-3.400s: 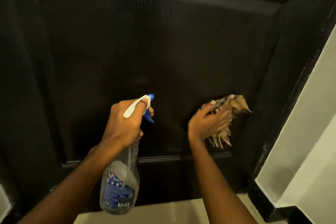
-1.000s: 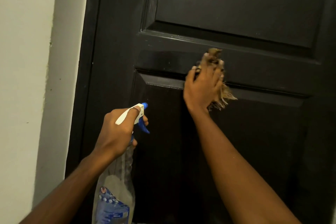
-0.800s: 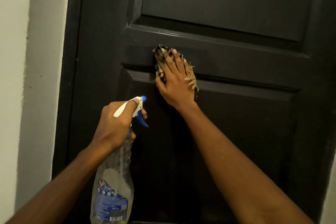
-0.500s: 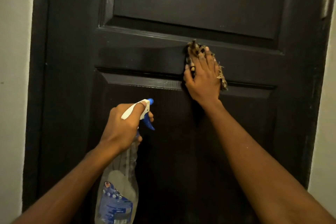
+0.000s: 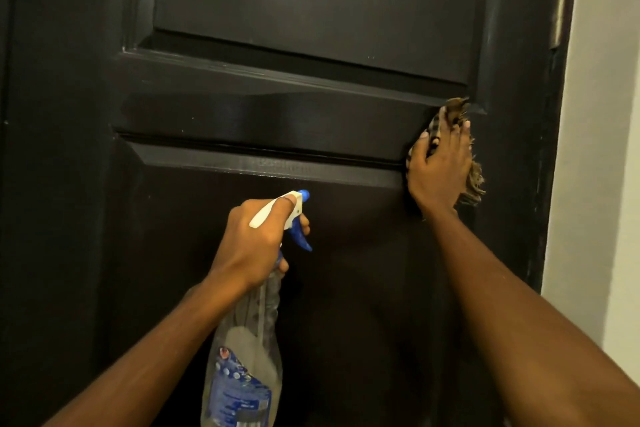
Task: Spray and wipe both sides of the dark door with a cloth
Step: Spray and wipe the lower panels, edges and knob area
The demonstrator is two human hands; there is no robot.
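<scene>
- The dark door (image 5: 311, 3) fills nearly the whole view, closed-looking face toward the camera, with a raised panel at 12 o'clock and another at 6 o'clock
- A flat horizontal rail (image 5: 263, 121) crosses the door between the two panels, glossy and a little brighter than the wood round it
- The right hand (image 5: 438, 166) lies at about 3 o'clock from the middle of the view, at the right end of that rail, where rail meets the upright side of the door
- Its fingers (image 5: 462, 130) point toward 12 o'clock, fairly straight and spread, pressing the cloth (image 5: 472, 180) flat to the door
- The cloth is bunched under the palm; a brown tip sticks out at 12 o'clock of the fingers and a frayed fringe at 4 o'clock of the hand
- The left hand (image 5: 252, 239) sits just toward 7 o'clock of centre, held in front of the lower panel, curled tightly round the neck of the spray bottle (image 5: 242, 374)
- Its forefinger runs along the white top; the blue trigger (image 5: 301, 239) shows at 3 o'clock of the knuckles, nozzle aimed toward 1 o'clock
- The clear bottle hangs toward 6 o'clock from the hand, blue label low down
- A pale wall (image 5: 602, 114) borders the door at 3 o'clock, with a hinge (image 5: 559, 10) at 2 o'clock
</scene>
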